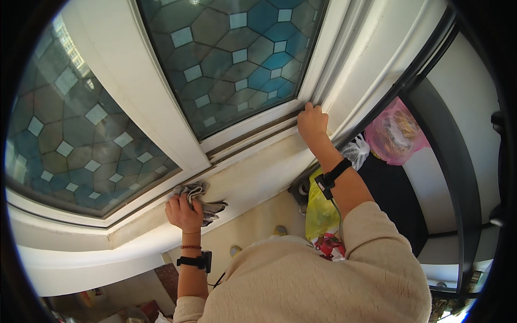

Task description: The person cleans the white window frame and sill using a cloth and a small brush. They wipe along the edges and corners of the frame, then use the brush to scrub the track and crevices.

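Observation:
My left hand (pixel 183 213) grips a crumpled grey cloth (pixel 210 210) on the white windowsill (pixel 258 161), just below the window's lower frame. Part of the cloth hangs over the sill's front edge. My right hand (pixel 313 121) is at the right end of the dirty sliding-window track (pixel 258 139), its fingers curled against the white frame. Whether those fingers hold anything is hidden. Above the track stands a sliding sash (pixel 230 135) whose glass (pixel 226 64) bears a blue and grey geometric pattern. A second patterned pane (pixel 85 137) fills the left side.
To the right, a black-framed shelf (pixel 448 133) holds a pink plastic bag (pixel 398 131) and a clear plastic bag (pixel 356 151). A yellow plastic bag (pixel 321 210) is beneath my right arm. My shoes (pixel 280 230) show on the floor (pixel 250 220).

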The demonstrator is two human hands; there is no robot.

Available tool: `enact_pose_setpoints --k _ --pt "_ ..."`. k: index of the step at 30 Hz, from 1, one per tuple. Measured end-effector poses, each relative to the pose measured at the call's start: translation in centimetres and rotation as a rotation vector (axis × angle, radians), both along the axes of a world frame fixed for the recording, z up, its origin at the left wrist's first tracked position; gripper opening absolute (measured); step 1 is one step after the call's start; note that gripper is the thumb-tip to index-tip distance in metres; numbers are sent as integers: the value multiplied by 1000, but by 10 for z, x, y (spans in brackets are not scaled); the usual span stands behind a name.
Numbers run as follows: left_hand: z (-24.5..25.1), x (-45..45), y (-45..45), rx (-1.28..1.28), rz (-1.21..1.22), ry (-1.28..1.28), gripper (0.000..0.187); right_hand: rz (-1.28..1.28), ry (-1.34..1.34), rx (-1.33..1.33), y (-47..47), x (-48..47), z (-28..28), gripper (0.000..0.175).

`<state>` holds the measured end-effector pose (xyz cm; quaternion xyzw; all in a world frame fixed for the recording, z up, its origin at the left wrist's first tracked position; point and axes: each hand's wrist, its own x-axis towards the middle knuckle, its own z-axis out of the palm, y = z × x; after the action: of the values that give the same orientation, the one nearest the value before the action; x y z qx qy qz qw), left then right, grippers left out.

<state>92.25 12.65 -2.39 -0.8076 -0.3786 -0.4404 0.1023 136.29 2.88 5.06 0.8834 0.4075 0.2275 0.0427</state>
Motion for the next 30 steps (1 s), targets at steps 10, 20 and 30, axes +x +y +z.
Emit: enact_pose_setpoints --k 10,20,30 --pt "-2 1 1 41 -12 -36 22 -151 355 2 12 -7 27 24" --pt "1 0 0 21 -32 -19 23 -103 350 672 -47 -23 9 18" --pt "1 0 0 10 -36 10 24 -193 349 174 -66 -5 -17 19"
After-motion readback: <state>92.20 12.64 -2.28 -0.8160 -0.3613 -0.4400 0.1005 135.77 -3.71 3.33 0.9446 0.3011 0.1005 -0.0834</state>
